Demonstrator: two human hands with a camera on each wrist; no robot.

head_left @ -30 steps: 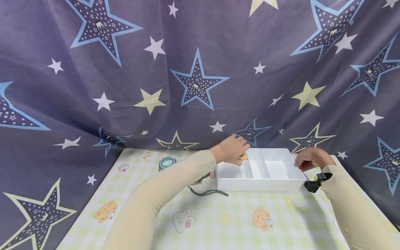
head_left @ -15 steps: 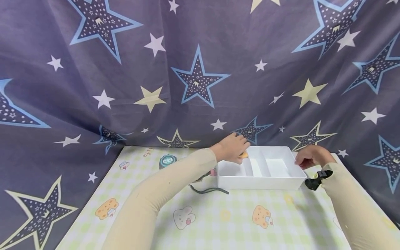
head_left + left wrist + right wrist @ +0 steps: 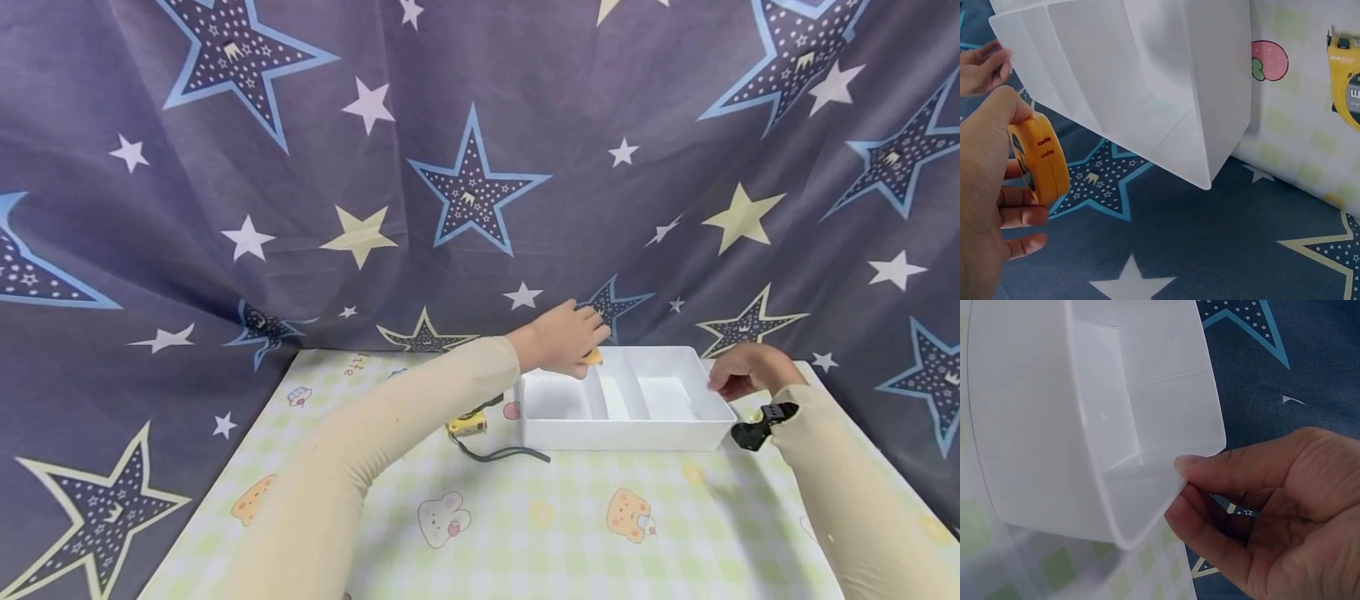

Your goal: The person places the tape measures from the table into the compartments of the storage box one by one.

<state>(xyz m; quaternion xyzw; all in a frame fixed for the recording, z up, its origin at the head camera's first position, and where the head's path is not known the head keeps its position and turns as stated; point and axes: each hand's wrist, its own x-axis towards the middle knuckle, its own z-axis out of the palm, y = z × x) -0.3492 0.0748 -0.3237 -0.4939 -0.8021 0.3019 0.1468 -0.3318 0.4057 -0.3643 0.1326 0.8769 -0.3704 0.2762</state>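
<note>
Left hand (image 3: 561, 339) is curled round an orange round tape measure (image 3: 1036, 159), thumb on top, fingers underneath, holding it in the air above the far left corner of the white divided tray (image 3: 626, 433). Tape measure is off the tabletop (image 3: 540, 517) and not touching the tray; in the left wrist view it hangs over the star-print backdrop cloth (image 3: 465, 125) just past the tray's corner.

Right hand (image 3: 746, 371) pinches the tray's right rim at the far corner, thumb on the rim's top edge, other fingers curled under the outside wall. Both hands are well apart, one at each end of the tray.

Tray: three compartments side by side, narrow one in the middle, nothing visible in any of them. It sits at the far right of the tabletop, back wall near the cloth.

Writing: orange letters "ette" or similar on the tabletop mat near the far left edge, not fully readable. Two short red marks on the held tape measure's face, no readable brand. Second yellow tape measure (image 3: 467, 424) lies on the mat left of the tray, with a grey label panel, text too small to read, and a dark cord (image 3: 501, 454) trailing toward the tray's front.

Open room: the mat's near half and left side carry only cartoon prints. Cloth closes in behind and on both sides.
</note>
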